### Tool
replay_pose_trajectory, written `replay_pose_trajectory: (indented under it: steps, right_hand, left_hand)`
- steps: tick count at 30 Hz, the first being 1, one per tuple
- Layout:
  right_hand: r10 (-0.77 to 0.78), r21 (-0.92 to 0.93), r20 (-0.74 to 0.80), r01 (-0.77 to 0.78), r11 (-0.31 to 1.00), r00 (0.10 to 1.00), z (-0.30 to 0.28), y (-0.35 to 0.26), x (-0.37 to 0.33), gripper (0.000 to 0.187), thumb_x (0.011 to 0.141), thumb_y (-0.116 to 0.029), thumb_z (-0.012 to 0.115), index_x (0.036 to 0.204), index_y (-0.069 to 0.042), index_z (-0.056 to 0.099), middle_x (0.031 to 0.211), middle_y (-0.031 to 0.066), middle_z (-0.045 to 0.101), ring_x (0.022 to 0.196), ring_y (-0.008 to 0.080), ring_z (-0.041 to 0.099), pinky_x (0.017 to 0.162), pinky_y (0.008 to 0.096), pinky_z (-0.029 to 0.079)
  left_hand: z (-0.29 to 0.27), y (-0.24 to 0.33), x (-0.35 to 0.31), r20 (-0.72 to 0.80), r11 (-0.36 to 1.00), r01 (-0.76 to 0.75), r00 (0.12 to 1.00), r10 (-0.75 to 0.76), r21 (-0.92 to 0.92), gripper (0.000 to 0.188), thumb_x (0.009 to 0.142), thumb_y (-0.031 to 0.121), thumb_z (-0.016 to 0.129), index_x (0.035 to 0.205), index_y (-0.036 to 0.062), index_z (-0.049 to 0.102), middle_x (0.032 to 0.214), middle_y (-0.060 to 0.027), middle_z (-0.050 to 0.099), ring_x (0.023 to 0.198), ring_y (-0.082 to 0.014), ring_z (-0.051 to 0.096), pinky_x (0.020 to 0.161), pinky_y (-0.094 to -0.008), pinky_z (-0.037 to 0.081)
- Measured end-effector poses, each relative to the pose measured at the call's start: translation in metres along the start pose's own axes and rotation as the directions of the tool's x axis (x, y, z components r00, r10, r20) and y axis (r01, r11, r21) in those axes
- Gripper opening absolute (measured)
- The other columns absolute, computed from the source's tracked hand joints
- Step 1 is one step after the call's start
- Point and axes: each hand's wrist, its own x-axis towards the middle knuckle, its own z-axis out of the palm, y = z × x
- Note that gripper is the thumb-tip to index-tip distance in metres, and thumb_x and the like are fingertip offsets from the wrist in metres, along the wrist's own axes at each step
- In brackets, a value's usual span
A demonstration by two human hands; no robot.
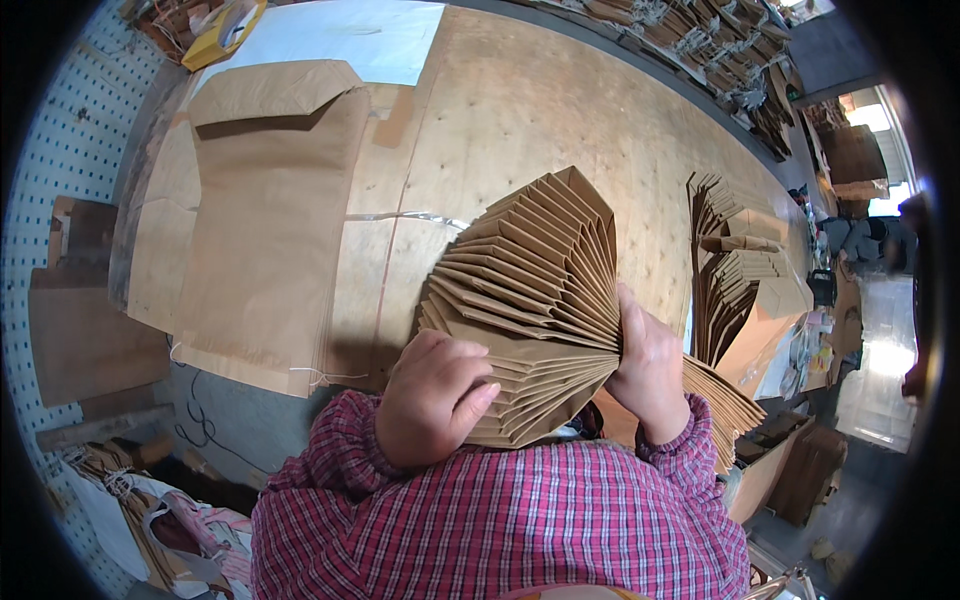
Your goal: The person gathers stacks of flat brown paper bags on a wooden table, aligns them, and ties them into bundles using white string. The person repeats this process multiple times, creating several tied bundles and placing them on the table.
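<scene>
A thick stack of brown paper bags (540,265) is spread like a fan in front of my body. My right hand (645,365) grips the gathered side of it, thumb up along the top and the other fingers hidden beneath. At the fan's near left edge, my left hand (430,395) is closed, its fingers curled over the folded bag ends and its thumb lying along the near bags. Its fingertips are partly hidden. Narrow bag ends (725,410) stick out beyond my right wrist.
A flat pile of brown paper bags (265,230) lies at left on the wooden table (530,90). More fanned bags (740,270) stand at right. A white sheet (330,40) and a yellow object (225,35) are at the far left. Tied bundles (690,45) line the back.
</scene>
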Motion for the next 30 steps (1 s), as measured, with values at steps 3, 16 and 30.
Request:
replay_pose_trajectory:
  steps: [3, 16, 30]
  right_hand:
    - [0.003, -0.001, 0.007, -0.003, 1.0, 1.0, -0.001, 0.0, 0.0, 0.074, 0.068, -0.006, 0.075, 0.136, 0.005, 0.048, 0.078, 0.0155, 0.06, 0.066, 0.0326, 0.062, 0.059, 0.0407, 0.049]
    - [0.002, 0.014, 0.018, -0.003, 1.0, 1.0, -0.005, -0.001, 0.001, 0.077, 0.069, -0.014, 0.078, 0.137, 0.005, 0.047, 0.08, 0.0152, 0.062, 0.066, 0.032, 0.062, 0.06, 0.0408, 0.05]
    - [0.042, 0.01, 0.057, -0.043, 0.999, 0.997, -0.009, -0.003, 0.002, 0.073, 0.07, -0.009, 0.073, 0.138, 0.004, 0.048, 0.079, 0.0133, 0.058, 0.068, 0.0314, 0.059, 0.062, 0.0406, 0.049]
  left_hand:
    - [0.003, -0.001, 0.006, 0.028, 0.98, 0.151, 0.989, -0.149, -0.132, 0.047, 0.085, 0.012, 0.073, 0.124, -0.0044, 0.054, 0.097, -0.0165, 0.06, 0.088, -0.0314, 0.058, 0.08, -0.0413, 0.048]
    - [0.008, -0.024, 0.025, -0.015, 0.995, -0.086, 0.996, 0.087, 0.049, 0.026, 0.078, 0.013, 0.077, 0.097, -0.0003, 0.064, 0.11, -0.0147, 0.061, 0.092, -0.0311, 0.057, 0.085, -0.0433, 0.048]
    - [0.006, -0.018, 0.058, 0.12, 0.993, 0.08, 0.99, -0.069, -0.089, 0.049, 0.084, 0.014, 0.074, 0.125, -0.0037, 0.054, 0.096, -0.0151, 0.056, 0.088, -0.0318, 0.057, 0.082, -0.0423, 0.047]
